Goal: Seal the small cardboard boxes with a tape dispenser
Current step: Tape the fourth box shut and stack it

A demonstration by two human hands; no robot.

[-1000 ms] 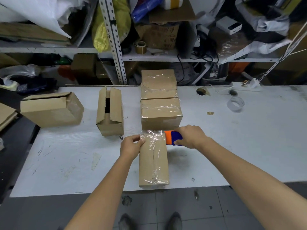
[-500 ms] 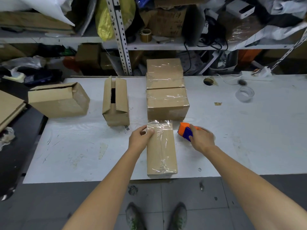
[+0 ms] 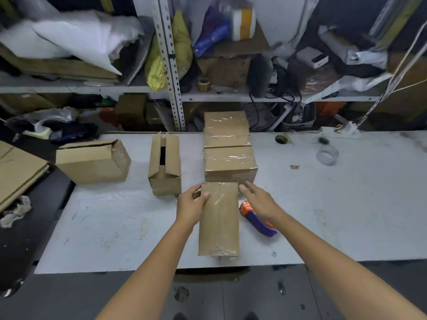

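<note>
Box (image 3: 219, 218) gripped at its far left corner by my left hand (image 3: 191, 204); my right hand (image 3: 261, 200), fingers straight and empty, hovers over the tape dispenser (image 3: 255, 221).

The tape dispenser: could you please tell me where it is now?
In the head view the tape dispenser lies on the table, just right of the near box the left hand grips, partly hidden by the right hand.

Nothing here reads legibly (any print too blurred).
</note>
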